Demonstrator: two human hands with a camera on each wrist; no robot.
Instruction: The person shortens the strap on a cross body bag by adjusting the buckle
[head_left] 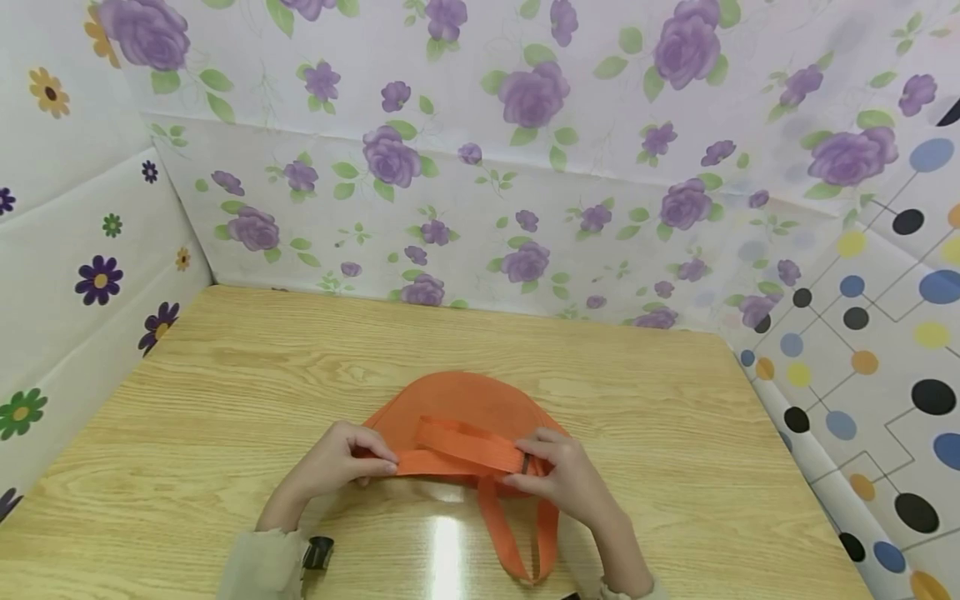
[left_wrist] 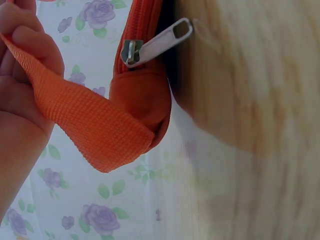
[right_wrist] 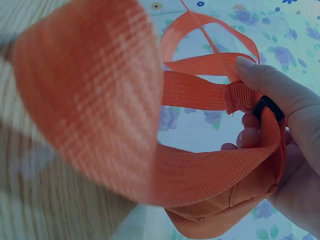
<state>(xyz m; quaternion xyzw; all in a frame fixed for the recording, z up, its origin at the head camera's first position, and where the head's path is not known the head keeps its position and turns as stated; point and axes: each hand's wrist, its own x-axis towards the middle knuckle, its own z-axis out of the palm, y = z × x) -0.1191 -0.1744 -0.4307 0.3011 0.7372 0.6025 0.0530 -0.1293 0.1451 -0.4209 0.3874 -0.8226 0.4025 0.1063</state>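
Observation:
An orange zippered bag (head_left: 468, 396) with a rounded top edge lies on the table. My left hand (head_left: 337, 460) pinches its orange webbing strap (head_left: 435, 462) near the bag's left end. At the right end, my right hand (head_left: 564, 473) pinches the strap beside a black slider buckle (right_wrist: 267, 107). Between the hands the strap runs doubled, and a loose strap loop (head_left: 501, 533) hangs toward the table's front. In the left wrist view a metal zipper pull (left_wrist: 162, 42) sticks out from the bag's end. The bag's underside is hidden.
The wood-grain table (head_left: 262, 358) is bordered at the back by a flowered sheet (head_left: 450, 192). A dotted sheet (head_left: 862, 400) stands on the right and another flowered sheet (head_left: 67, 333) on the left. Light glares off the table in front of the bag.

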